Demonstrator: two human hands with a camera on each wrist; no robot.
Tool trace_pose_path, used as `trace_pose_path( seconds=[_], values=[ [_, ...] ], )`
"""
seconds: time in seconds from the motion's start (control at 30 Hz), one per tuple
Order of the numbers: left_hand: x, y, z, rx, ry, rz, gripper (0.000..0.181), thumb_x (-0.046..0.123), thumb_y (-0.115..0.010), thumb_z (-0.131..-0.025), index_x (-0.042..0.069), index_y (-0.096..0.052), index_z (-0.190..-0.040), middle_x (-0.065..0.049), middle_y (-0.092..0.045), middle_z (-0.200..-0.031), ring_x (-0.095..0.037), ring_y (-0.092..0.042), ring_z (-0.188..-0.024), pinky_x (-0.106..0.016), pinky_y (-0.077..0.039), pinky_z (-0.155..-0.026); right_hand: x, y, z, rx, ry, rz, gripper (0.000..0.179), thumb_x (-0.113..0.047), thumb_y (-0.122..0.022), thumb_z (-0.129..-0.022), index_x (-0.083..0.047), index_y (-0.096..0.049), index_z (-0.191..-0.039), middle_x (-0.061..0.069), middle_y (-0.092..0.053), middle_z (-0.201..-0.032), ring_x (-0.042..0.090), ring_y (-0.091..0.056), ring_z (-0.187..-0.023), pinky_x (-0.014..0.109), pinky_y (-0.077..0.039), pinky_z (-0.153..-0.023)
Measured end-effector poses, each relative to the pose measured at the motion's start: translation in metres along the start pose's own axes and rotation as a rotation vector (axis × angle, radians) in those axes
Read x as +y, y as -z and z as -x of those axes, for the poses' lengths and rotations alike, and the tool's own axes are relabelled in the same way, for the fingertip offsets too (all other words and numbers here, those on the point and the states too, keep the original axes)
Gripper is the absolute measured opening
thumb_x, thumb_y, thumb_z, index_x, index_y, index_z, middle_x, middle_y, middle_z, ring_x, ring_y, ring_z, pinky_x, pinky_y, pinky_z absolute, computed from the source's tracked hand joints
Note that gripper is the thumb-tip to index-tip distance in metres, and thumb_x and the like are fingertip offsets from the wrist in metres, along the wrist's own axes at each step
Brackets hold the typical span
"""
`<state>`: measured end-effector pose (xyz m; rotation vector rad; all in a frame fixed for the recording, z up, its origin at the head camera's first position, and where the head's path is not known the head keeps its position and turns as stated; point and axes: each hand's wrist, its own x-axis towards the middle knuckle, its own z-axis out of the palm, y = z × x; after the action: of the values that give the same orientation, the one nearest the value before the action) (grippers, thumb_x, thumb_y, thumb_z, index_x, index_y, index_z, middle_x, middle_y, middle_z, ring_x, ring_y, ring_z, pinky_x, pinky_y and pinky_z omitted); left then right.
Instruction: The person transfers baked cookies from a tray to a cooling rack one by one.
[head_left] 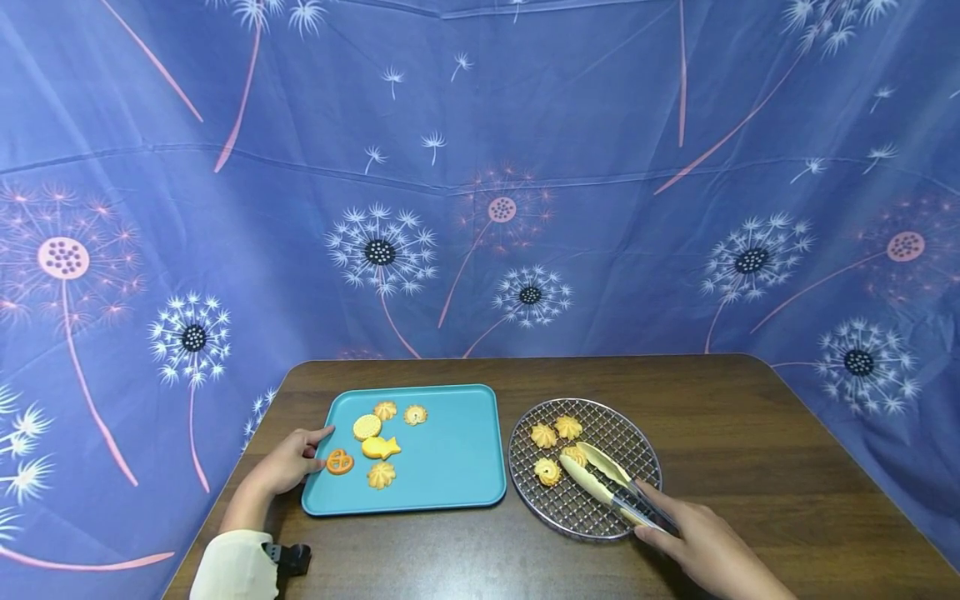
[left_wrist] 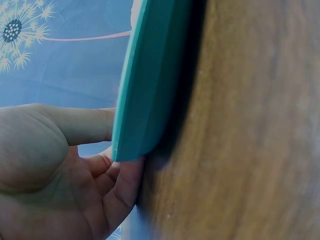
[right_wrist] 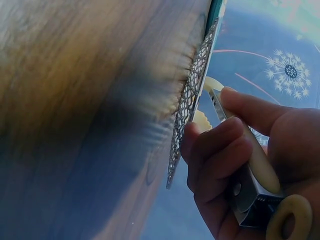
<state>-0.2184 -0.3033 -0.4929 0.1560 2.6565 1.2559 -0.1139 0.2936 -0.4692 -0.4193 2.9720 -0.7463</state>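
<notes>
At tray: left fingers pinch edge | at rack: right fingers grip tongs | narrow gap between

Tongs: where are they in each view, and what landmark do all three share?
Head: tongs right of centre, in the lower part, over the wire rack.
Left wrist: not in it.
Right wrist: tongs slanting through the right half, down towards the bottom edge.
Shared landmark: the wooden table.

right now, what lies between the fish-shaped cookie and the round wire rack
In the head view: a bare stretch of the blue tray up to its right edge, then a thin sliver of table at most, nothing else.
</notes>
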Motion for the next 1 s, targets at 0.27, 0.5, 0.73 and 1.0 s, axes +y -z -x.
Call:
trace_pose_path(
  seconds=[0.27,0.5,0.73,1.0],
  values=[
    [0.001,0.000,0.001,0.001,-0.010,-0.003,0.062,-0.015,-0.063,-0.091,-0.014,-0.041,-0.149,-0.010,-0.045,-0.083,-0.019,-0.044,-0.064,-0.027,-0.043,-0.052,-0.001,0.003,0.000,-0.007,-0.023,-0.010,0.069,-0.039,-0.074,-0.093,-0.002,-0.054,-0.149,0.026,-0.066,-0.129,0.042,-0.066,-0.113,0.062,-0.052,-0.092],
    [0.000,0.001,0.000,-0.008,-0.013,-0.010,0.062,-0.015,-0.062,-0.091,-0.015,-0.040,-0.150,-0.009,-0.045,-0.080,-0.017,-0.043,-0.061,-0.027,-0.042,-0.052,-0.009,0.003,-0.002,0.066,0.013,0.035,0.067,-0.039,-0.076,-0.092,-0.006,-0.057,-0.148,0.023,-0.068,-0.129,0.038,-0.067,-0.113,0.060,-0.053,-0.091],
    [0.003,0.001,0.001,-0.004,-0.010,0.000,0.063,-0.016,-0.061,-0.091,-0.014,-0.040,-0.150,-0.010,-0.044,-0.082,-0.019,-0.044,-0.062,-0.027,-0.042,-0.052,-0.022,0.001,-0.010,0.072,0.033,0.042,0.069,-0.041,-0.076,-0.091,-0.007,-0.057,-0.148,0.019,-0.070,-0.127,0.033,-0.068,-0.111,0.056,-0.054,-0.091],
    [0.002,0.001,0.000,-0.007,0.003,-0.009,0.063,-0.016,-0.061,-0.091,-0.013,-0.040,-0.150,-0.011,-0.046,-0.082,-0.019,-0.045,-0.063,-0.027,-0.043,-0.053,-0.039,-0.002,-0.020,0.081,0.076,0.026,0.068,-0.043,-0.076,-0.090,-0.010,-0.058,-0.147,0.020,-0.070,-0.126,0.036,-0.067,-0.112,0.058,-0.052,-0.093]
  ],
)
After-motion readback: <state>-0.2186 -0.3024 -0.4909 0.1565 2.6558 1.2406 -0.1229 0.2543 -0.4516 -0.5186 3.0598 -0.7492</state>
